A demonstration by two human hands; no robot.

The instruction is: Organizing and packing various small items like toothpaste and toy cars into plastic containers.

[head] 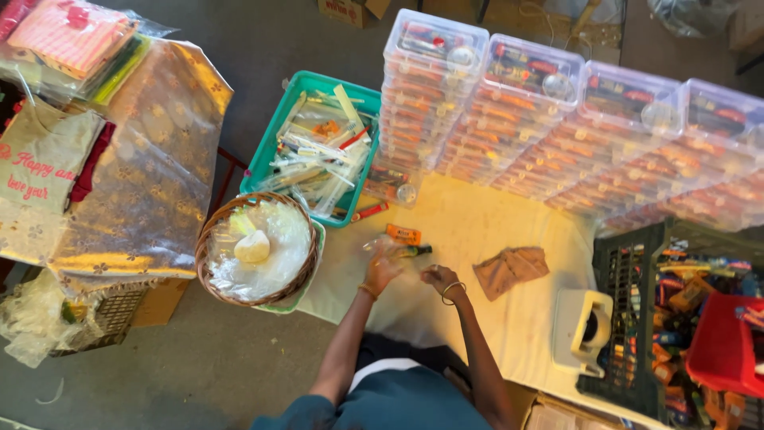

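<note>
Left hand (382, 269) closed on clear plastic packet (395, 252), right hand (440, 279) loosely curled, empty, on cream-covered table (477, 231), brown crumpled cloth (511, 269) near.

The stacked boxes (549, 119) are clear glossy plastic. The basket (213, 263) is woven wicker, lined with crinkled film. The rag (511, 269) is matt cloth.

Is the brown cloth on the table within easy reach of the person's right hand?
Probably yes. The right hand rests on the table just beside the brown cloth, with only bare tabletop between them.
</note>
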